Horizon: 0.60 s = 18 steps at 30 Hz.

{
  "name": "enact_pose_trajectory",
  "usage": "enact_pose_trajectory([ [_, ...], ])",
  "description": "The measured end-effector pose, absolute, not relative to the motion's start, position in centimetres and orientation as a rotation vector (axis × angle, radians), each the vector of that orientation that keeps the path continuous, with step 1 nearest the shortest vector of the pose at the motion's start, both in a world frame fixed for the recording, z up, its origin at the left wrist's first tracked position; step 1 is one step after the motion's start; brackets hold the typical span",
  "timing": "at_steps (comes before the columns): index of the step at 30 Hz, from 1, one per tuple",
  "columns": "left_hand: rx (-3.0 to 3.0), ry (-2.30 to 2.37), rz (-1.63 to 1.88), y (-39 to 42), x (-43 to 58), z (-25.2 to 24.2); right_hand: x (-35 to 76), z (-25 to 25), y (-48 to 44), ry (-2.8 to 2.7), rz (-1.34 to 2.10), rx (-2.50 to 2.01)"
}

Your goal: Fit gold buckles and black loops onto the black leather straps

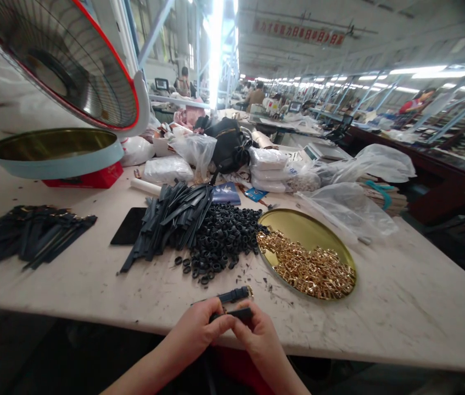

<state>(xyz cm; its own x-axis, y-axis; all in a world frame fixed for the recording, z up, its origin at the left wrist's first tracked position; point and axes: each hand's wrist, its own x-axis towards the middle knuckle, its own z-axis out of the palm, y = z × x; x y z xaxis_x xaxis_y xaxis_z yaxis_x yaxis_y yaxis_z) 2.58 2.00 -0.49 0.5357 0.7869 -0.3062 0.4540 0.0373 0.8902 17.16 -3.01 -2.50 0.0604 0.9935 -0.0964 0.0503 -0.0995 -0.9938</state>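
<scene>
My left hand (pixel 199 329) and my right hand (pixel 257 332) meet at the table's near edge, both pinched on a black strap (pixel 234 315). A second black strap with a gold buckle (pixel 232 296) lies on the table just beyond my fingers. Farther out sit a pile of black loops (pixel 224 233), a heap of loose black straps (pixel 174 219) and a round gold tray (pixel 298 227) filled with gold buckles (pixel 310 269).
Another stack of black straps (pixel 30 233) lies at the left. A blue-rimmed tin (pixel 55 153) and a fan guard (pixel 63 60) stand at the back left. Plastic bags (pixel 351 208), white packets and a black bag (pixel 228 142) crowd the back. Other people work at distant tables.
</scene>
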Motion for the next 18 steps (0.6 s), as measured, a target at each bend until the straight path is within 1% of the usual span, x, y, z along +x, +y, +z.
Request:
enact_pose_trajectory([
  [3, 1.467, 1.083, 0.386, 3.3, 2.5, -1.6, 18.3, -2.4, -1.2, -1.342, 1.281, -1.296],
  [5, 1.419, 1.04, 0.403, 3.9, 2.4, -2.2, 19.4, -2.7, 0.8, -1.429, 1.283, -1.346],
  [6, 1.418, 1.018, 0.409, 4.1, 2.4, -2.5, 19.8, -3.0, 2.0, -1.473, 1.215, -1.413],
  [9, 1.431, 1.052, 0.413, 4.7, 2.3, -3.0, 20.5, -4.2, 5.6, -1.719, 0.757, -1.661],
  [11, 1.401, 1.128, 0.41, 5.0, 2.2, -3.3, 20.2, -4.9, 7.4, -1.883, 0.559, -1.742],
  [13, 1.377, 1.188, 0.407, 5.2, 2.0, -3.4, 19.8, -5.4, 8.3, -1.925, 0.506, -1.765],
  [18, 1.379, 1.213, 0.468, 5.2, 1.8, -2.9, 19.7, -5.0, 7.8, -1.798, 0.552, -1.706],
])
